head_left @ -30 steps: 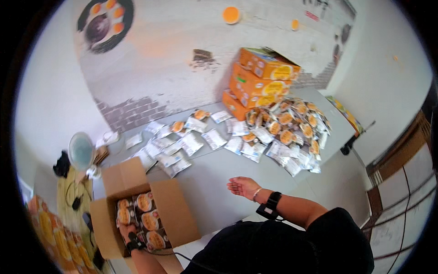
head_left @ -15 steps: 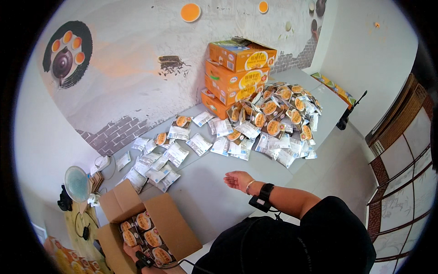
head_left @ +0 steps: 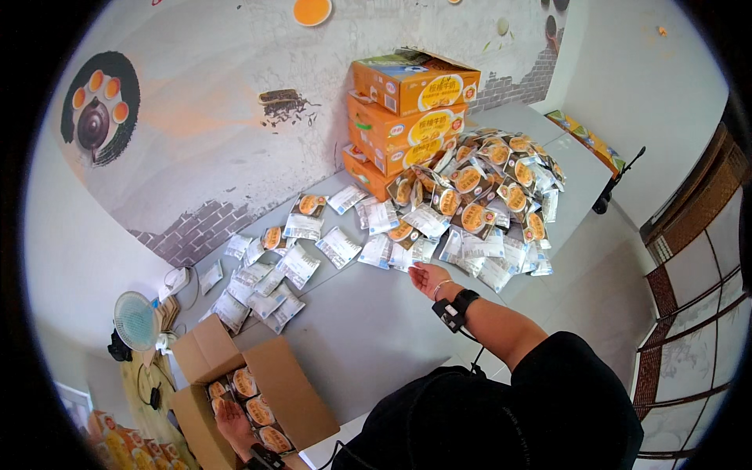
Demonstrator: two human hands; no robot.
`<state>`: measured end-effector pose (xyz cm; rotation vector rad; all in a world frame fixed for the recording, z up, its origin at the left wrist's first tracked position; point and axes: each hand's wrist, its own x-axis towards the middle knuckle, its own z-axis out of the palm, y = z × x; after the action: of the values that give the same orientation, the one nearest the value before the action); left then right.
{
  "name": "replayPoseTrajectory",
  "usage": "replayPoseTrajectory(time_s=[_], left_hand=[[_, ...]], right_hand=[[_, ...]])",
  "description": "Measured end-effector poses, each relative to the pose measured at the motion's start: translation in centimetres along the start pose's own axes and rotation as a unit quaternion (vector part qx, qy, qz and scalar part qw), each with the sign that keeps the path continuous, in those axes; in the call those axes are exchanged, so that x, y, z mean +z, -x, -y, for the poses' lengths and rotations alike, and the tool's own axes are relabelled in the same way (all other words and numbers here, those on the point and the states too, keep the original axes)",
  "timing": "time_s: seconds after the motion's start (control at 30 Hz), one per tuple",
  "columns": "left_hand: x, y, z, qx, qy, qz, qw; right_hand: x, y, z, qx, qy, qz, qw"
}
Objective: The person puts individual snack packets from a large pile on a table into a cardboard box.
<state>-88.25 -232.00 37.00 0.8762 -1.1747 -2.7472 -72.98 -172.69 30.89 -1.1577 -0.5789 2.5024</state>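
Packets [head_left: 258, 410] sitting in the open cardboard box [head_left: 294, 392], right under the left hand [head_left: 231, 415]: flat clear pouches, each showing a round orange-brown face. About five are showing in the box, packed side by side in two rows. Left hand is reaching in from the lower edge, fingers [head_left: 222, 406] spread flat and resting on the packets at the near-left side; nothing gripped that I can make out. Box flaps are standing open on all sides, so the fingers are getting free room above but are hemmed in by the walls left and right.

Right hand [head_left: 427, 276] is hovering palm-up over the grey table [head_left: 368, 329], fingers loosely open, holding nothing. A black wrist device [head_left: 457, 308] is sitting just behind it, with a thin bangle nearer the palm. Bare table is lying between this hand and the box, well apart from both.

Just ahead of the right fingertips, the near edge of the big packet heap [head_left: 486, 196] is starting; packets are almost touching the fingers there. Too many to count, dozens, overlapping. To the left of the fingers a thinner scatter of loose pouches [head_left: 274, 270] is trailing along the table, roughly twenty.

Beyond the heap, three orange cartons [head_left: 411, 110] are stacking against the wall. Far left of the fingers, one small white fan [head_left: 135, 319] is standing past the table edge.
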Motion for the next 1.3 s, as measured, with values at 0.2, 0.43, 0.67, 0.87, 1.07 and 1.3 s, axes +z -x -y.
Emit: replayPoseTrajectory(time_s=[0.2, 0.43, 0.67, 0.87, 1.07, 1.3], left_hand=[[2.4, 4.3, 3.0, -0.031, -0.011, 0.165, 0.986], [5.0, 8.5, 7.4, -0.125, -0.024, 0.227, 0.966], [6.2, 12.1, 10.8, -0.196, -0.048, 0.201, 0.959], [6.8, 13.3, 11.9, -0.222, -0.049, 0.167, 0.959], [7.3, 13.6, 12.3, -0.240, -0.061, 0.187, 0.951], [7.6, 14.2, 12.4, -0.248, -0.074, 0.211, 0.943]], right_hand=[[-2.2, -5.7, 2.0, -0.032, -0.018, -0.060, 0.998], [-3.4, -10.2, 4.5, -0.021, -0.023, -0.105, 0.994], [-2.9, -11.7, 6.0, 0.016, -0.030, -0.113, 0.993], [-2.3, -12.9, 6.4, -0.010, 0.001, -0.141, 0.990], [-3.5, -13.6, 6.8, -0.050, 0.037, -0.077, 0.995], [-1.1, -10.1, 6.9, -0.123, 0.005, -0.050, 0.991]])
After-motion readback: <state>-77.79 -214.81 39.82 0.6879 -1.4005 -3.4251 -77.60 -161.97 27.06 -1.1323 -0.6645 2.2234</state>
